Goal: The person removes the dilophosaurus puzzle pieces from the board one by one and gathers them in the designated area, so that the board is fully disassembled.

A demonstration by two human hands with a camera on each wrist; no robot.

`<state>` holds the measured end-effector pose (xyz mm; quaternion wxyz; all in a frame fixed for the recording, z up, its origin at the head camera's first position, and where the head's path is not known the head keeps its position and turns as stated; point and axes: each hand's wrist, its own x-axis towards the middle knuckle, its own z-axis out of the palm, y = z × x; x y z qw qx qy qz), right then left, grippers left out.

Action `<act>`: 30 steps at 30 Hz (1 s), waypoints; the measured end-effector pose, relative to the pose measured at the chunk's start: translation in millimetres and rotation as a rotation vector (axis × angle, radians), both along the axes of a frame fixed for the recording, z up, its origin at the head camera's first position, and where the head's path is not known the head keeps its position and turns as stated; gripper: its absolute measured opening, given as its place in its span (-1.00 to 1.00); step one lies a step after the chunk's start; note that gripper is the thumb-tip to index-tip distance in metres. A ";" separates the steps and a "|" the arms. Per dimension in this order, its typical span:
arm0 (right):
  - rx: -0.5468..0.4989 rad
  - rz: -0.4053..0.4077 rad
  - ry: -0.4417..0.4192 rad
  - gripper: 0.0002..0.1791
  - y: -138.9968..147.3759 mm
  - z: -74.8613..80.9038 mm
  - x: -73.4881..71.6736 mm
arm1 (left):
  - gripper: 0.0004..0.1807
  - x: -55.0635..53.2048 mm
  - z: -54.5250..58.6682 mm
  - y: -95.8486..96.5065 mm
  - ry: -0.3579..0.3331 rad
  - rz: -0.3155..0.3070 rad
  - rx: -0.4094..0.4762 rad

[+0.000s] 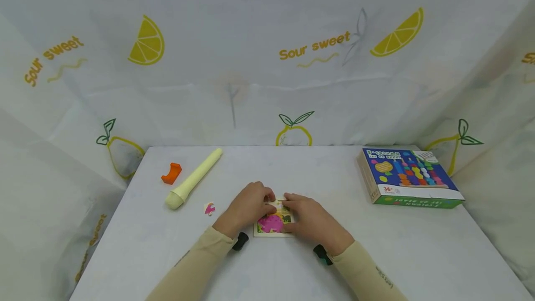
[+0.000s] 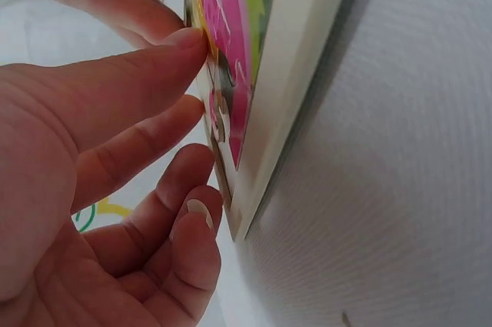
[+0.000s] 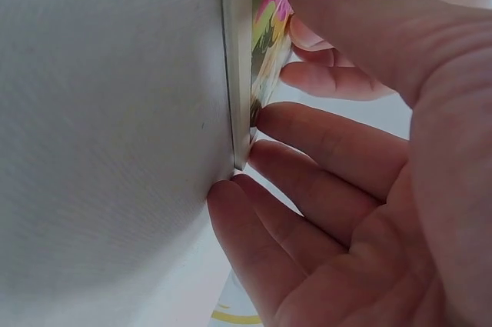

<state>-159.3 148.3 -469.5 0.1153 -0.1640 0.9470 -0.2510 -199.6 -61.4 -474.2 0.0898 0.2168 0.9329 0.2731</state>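
Note:
A small framed jigsaw puzzle (image 1: 271, 224) with a pink animal picture lies flat on the table before me. My left hand (image 1: 247, 206) is over its upper left part, fingers bent. In the left wrist view the left thumb (image 2: 181, 50) touches the picture, and other fingertips meet the frame's edge. Whether they pinch a piece is hidden. My right hand (image 1: 313, 219) holds the puzzle's right side, thumb near the front and fingers at the far corner. A loose pink and white puzzle piece (image 1: 209, 208) lies to the left, apart from both hands.
A pale yellow tapered stick (image 1: 194, 180) lies at the back left beside an orange curved block (image 1: 171, 173). At the back right sits a blue and green toy box (image 1: 411, 178). A white printed curtain (image 1: 259, 101) hangs behind the table (image 1: 418, 250).

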 end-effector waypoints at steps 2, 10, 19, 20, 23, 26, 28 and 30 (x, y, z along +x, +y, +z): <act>0.006 0.005 0.001 -0.27 0.0 0.0 0.0 | -0.79 0.2 -1.3 0.0 0.005 0.002 -0.002; 0.016 -0.002 -0.004 -0.26 -0.2 2.1 -0.1 | -0.76 1.6 -3.6 0.9 -0.028 0.030 0.019; 0.005 0.010 0.017 -0.25 1.0 2.3 0.8 | -0.75 0.8 -0.9 0.4 -0.080 0.055 0.074; 0.006 0.009 0.017 -0.25 1.1 2.0 0.7 | -0.75 0.4 -1.4 0.4 -0.085 0.058 0.078; 0.012 0.010 0.020 -0.25 1.2 1.5 0.5 | -0.77 -1.1 -2.8 0.4 -0.094 0.058 0.093; 0.014 0.008 0.018 -0.25 1.3 1.6 0.7 | -0.82 -3.2 -4.7 -1.3 -0.099 0.051 0.116; 0.010 0.007 0.016 -0.25 1.4 2.0 0.9 | -0.86 -4.5 -5.3 -3.5 -0.111 0.047 0.136; 0.007 0.007 0.013 -0.25 1.4 2.2 0.9 | -0.88 -5.9 -5.3 -5.9 -0.138 0.054 0.158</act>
